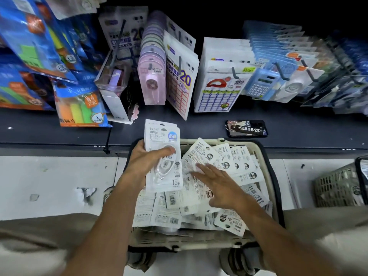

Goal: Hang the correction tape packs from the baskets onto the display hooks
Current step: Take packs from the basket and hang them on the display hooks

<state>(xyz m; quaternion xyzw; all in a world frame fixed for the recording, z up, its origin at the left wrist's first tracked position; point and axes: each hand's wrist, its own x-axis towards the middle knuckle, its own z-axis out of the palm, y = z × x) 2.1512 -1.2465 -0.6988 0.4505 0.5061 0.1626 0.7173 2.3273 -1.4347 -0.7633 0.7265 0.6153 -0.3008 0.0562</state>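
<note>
glossy clear-plastic correction tape packs (163, 156) on paper cards fill a matt beige plastic basket (266, 156).

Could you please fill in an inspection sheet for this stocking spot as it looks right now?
Surface: dark shelf ledge above a white floor.
Job's things: white correction tape packs piled in the beige plastic basket.
Clutter: black phone with a key tag on the ledge.
Grippers: left hand grips a stack of packs; right hand lies flat on the pile.
Cables: nothing seen.
Surroundings: stationery packs on display hooks; a grey mesh basket.
</note>
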